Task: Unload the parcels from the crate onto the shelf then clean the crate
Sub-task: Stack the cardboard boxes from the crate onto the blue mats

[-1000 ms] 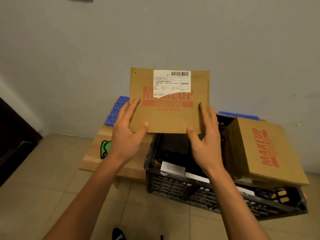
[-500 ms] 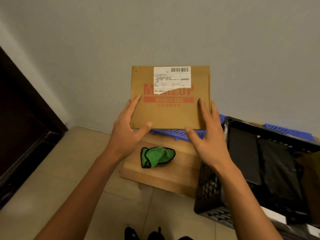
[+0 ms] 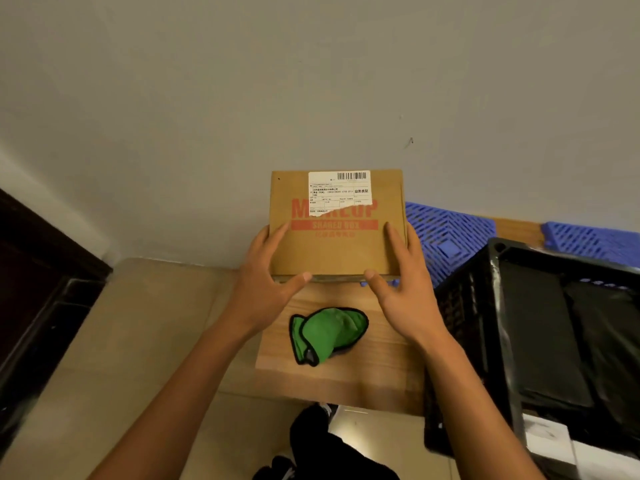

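Since the earlier frame the cardboard parcel [image 3: 337, 223] has been carried lower, clamped between the left hand [image 3: 265, 277] and right hand [image 3: 403, 282], beyond the green cloth [image 3: 327, 336], left of the black crate [image 3: 540, 341], and is best lowered flat onto the shelf [image 3: 346, 368].

dim warm light | soft shadows | edges blurred, wide-angle bowed

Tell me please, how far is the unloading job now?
Early stage, it seems. No parcel is seen put away yet. In hand: the left hand and right hand hold a cardboard box above the wooden board. Left: the black crate still holds dark parcels, and the green cloth lies unused, so cleaning remains.
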Tool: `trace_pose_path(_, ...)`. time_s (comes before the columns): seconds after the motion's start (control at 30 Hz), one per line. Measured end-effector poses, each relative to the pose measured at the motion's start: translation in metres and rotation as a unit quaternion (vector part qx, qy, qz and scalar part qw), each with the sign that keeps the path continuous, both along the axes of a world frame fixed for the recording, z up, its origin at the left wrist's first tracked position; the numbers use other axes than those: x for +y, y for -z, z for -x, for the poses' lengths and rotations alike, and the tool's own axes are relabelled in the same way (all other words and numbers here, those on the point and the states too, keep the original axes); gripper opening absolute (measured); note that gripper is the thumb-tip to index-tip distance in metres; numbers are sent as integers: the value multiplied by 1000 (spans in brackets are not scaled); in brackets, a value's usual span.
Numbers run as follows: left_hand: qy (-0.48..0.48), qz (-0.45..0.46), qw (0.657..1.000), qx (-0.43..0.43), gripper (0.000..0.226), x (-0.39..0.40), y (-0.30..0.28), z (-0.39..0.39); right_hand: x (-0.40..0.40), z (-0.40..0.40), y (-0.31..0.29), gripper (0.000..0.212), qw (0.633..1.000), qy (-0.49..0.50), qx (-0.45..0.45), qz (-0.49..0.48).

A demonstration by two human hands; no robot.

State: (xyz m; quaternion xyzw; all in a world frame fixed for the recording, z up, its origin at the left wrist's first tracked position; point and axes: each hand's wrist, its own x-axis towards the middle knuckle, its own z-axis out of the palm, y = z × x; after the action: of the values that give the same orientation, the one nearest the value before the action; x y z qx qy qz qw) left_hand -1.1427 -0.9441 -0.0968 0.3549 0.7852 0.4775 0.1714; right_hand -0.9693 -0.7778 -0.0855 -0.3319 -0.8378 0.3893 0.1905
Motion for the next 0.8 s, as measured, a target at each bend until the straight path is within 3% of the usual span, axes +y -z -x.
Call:
trace_pose_path(0.37, 43, 110, 993, -27, 90, 73, 64, 63, 53, 50, 71, 78, 993, 56, -58, 86)
trace_pose_path(0.8, 88, 138, 984, -75, 86, 134, 114, 155, 104, 131, 112, 76, 981, 81, -120, 127)
